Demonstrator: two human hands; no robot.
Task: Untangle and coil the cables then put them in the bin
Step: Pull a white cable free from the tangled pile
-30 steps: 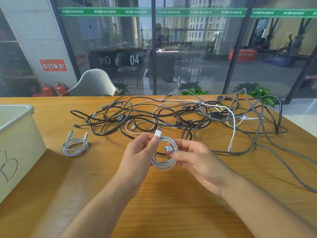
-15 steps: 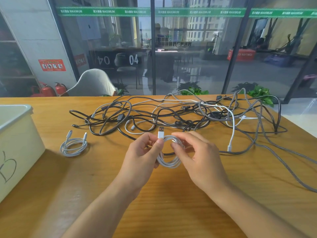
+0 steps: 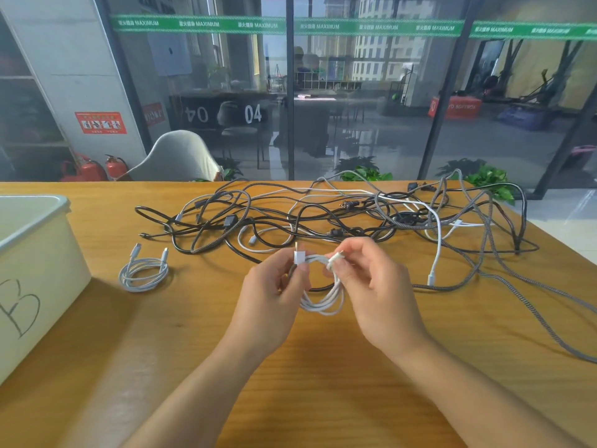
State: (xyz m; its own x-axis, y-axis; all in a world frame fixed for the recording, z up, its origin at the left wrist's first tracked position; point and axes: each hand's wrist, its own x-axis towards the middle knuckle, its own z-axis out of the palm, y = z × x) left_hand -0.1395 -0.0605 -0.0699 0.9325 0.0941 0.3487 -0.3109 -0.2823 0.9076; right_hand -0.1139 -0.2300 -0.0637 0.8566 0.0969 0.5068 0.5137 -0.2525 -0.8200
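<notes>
The wooden desk (image 3: pixel 323 367) carries everything. At its left edge stands the cream bin (image 3: pixel 38 273), marked with a B on its side, its inside mostly out of view. Across the far half of the desk sprawls the tangle of cables (image 3: pixel 339 218): black, white and grey braided leads looped over one another, with braided strands trailing off toward the right edge. Between bin and tangle, near the left, lies a finished white coil (image 3: pixel 143 274), not yet in the bin.

Above the middle of the desk both hands work a second white coil (image 3: pixel 323 302). The left hand (image 3: pixel 274 302) pinches the coil near its flat white plug (image 3: pixel 298 256), thumb and fingers closed on it. The right hand (image 3: pixel 374 292) pinches the other plug end (image 3: pixel 334 260), fingers curled round it at the top of the loops.

The likely step is tucking this end to lock the coil. The risk: the loops hang loose below the fingers, so a slack grip could let them spring open; an unsecured end could unwind the coil on the way to the bin.
</notes>
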